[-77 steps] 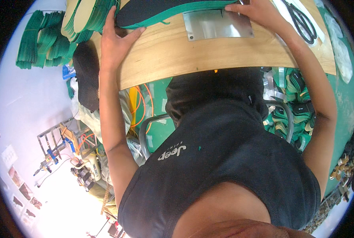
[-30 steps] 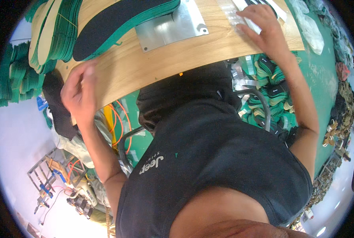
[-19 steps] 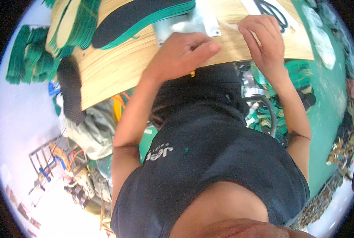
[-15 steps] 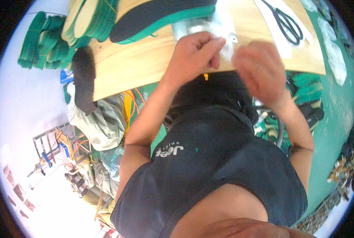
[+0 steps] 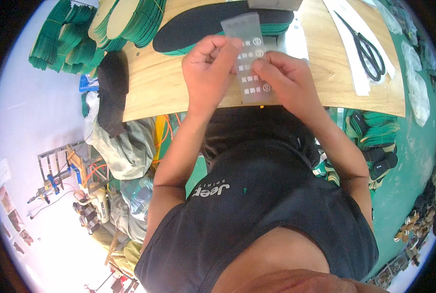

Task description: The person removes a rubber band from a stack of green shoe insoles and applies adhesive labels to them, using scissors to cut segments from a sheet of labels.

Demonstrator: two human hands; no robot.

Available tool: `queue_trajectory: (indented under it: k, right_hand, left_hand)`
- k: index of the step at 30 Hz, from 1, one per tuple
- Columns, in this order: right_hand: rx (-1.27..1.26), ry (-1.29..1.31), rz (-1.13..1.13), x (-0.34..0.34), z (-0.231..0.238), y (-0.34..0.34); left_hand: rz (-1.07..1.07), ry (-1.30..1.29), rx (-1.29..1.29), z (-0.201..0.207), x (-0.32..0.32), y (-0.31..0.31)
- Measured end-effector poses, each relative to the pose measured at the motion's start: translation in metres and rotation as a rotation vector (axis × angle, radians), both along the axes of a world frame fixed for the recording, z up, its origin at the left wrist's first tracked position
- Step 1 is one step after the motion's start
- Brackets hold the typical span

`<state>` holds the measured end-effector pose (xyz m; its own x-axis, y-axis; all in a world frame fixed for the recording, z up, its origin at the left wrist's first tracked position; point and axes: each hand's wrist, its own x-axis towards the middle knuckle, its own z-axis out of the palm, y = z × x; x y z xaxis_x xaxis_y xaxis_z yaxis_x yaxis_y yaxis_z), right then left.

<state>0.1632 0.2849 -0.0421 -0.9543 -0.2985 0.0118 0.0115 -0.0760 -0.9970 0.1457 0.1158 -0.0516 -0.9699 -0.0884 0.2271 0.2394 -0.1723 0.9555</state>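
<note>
One see-through strip [image 5: 247, 56] is at the top middle of the frame; my left hand [image 5: 210, 66] pinches its left side; my right hand [image 5: 290, 80] pinches its right side; from here, I think a soft, flat hold is best, so it won't bend or crease.

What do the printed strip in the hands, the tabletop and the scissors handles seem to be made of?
Printed strip: probably thin plastic film, smooth and partly see-through. Tabletop: pale wood or wood-look laminate; grain shows. Scissors handles: likely plastic or coated metal, evenly dark.
</note>
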Motion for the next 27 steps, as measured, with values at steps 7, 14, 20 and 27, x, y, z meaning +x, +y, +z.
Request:
queue_trajectory:
  k: [7, 14, 20, 27]
  right_hand:
    - [-0.123, -0.239, -0.106, -0.021, 0.011, -0.006]
    - [-0.061, -0.309, -0.189, -0.037, 0.011, 0.022]
    - [-0.036, -0.378, -0.171, -0.049, 0.010, 0.033]
    - [-0.072, -0.527, -0.060, -0.039, 0.017, 0.032]
  left_hand:
    - [0.162, 0.078, -0.229, 0.043, -0.033, -0.034]
    - [-0.041, 0.186, -0.923, 0.057, -0.104, -0.049]
    - [-0.280, 0.294, -1.195, 0.065, -0.108, -0.040]
    - [-0.363, 0.231, -0.971, 0.043, -0.122, -0.058]
